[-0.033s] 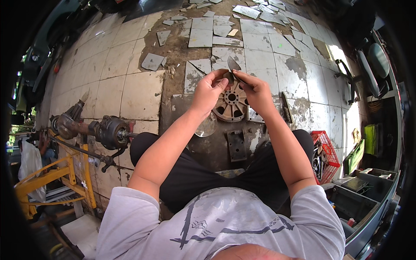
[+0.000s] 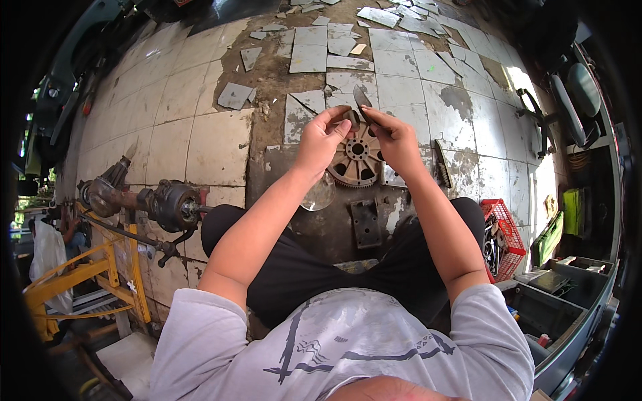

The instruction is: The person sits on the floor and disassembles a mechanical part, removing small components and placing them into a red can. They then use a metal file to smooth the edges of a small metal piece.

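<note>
Both hands are raised close together above a toothed flywheel (image 2: 359, 171) on the floor. My left hand (image 2: 324, 138) pinches a small dark piece (image 2: 354, 119) between thumb and fingers; its exact kind is hard to make out. In my right hand (image 2: 398, 140) is a knife-like tool (image 2: 361, 95), its thin grey blade pointing up and away; the fingers cover its handle. The blade's lower end is right beside the dark piece, and I cannot tell if they touch. Nearer to me lies a dark metal block with holes (image 2: 365, 225).
A brush (image 2: 443, 164) lies right of the flywheel, and a round shiny disc (image 2: 317, 195) to its left. An axle assembly (image 2: 150, 204) by a yellow frame (image 2: 80, 271) stands left. On the right are a red crate (image 2: 511, 240) and toolbox trays (image 2: 545, 307). Broken tiles (image 2: 309, 59) litter the floor ahead.
The blade in my right hand has turned slightly and shows narrower. My left hand keeps its pinch on the small piece, nearly in place.
</note>
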`<state>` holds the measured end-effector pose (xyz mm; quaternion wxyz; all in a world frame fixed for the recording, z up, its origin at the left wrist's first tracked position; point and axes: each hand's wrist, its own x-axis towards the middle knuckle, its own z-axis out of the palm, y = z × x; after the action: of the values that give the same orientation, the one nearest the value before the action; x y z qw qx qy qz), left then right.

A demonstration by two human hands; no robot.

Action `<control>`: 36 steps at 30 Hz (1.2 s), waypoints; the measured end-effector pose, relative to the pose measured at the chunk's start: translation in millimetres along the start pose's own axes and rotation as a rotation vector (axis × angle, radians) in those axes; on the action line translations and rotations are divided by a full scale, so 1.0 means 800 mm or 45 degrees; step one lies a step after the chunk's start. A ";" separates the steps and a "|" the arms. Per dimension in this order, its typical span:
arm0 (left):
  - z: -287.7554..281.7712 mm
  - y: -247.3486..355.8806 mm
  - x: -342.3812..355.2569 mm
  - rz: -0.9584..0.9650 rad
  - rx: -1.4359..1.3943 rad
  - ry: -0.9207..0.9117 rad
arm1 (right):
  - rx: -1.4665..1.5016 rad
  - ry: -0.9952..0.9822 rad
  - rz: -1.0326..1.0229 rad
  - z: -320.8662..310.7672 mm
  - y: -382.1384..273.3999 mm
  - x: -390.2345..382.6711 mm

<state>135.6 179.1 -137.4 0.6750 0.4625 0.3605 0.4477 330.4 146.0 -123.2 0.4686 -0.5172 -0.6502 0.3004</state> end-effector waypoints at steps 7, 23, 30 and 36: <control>-0.003 0.001 0.002 0.018 0.040 -0.004 | 0.011 0.030 -0.083 0.004 -0.006 0.005; -0.001 -0.001 0.002 -0.001 0.002 0.055 | -0.027 0.069 -0.005 0.010 -0.004 0.003; 0.000 0.001 0.000 0.001 0.009 0.046 | -0.066 0.007 -0.081 0.006 -0.005 -0.003; -0.003 -0.002 0.003 0.014 0.028 0.063 | -0.061 0.022 -0.152 0.003 -0.013 0.000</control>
<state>134.4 182.2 -139.8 0.6581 0.4608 0.3796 0.4588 323.9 143.4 -115.0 0.4786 -0.4911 -0.6830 0.2517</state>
